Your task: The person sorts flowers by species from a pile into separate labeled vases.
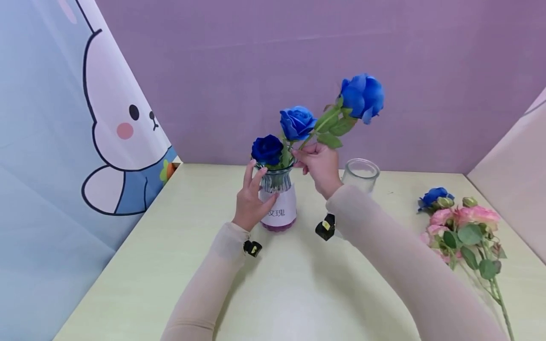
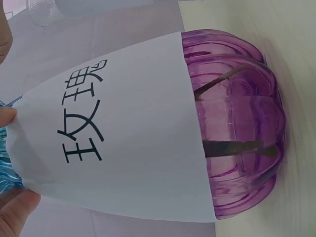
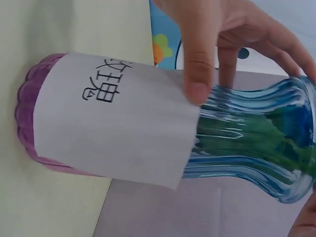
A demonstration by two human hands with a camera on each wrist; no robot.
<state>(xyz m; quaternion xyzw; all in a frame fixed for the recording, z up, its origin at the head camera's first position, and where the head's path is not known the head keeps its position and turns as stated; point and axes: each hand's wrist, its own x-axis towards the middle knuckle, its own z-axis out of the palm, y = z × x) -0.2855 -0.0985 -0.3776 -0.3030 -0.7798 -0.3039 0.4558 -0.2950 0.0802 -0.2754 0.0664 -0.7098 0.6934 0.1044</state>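
Note:
A glass vase (image 1: 278,180) with a blue neck and purple base stands upright on the table, wrapped in a white paper label (image 2: 133,128) with black characters. My left hand (image 1: 250,201) holds the vase by its neck, thumb (image 3: 198,74) on the label's upper edge. Two blue roses, a darker one (image 1: 267,149) and a lighter one (image 1: 297,123), rise from the vase mouth. My right hand (image 1: 321,168) pinches the stem of a third blue rose (image 1: 362,97), which leans up to the right beside the mouth. Stems (image 2: 232,148) show through the purple base.
Behind my right wrist stands a clear glass jar (image 1: 361,169). On the right of the table (image 1: 179,284) lie pink roses (image 1: 475,215) with green leaves and another blue rose (image 1: 434,198). A purple backdrop rises behind, and a rabbit-printed cloth (image 1: 123,99) hangs at the left.

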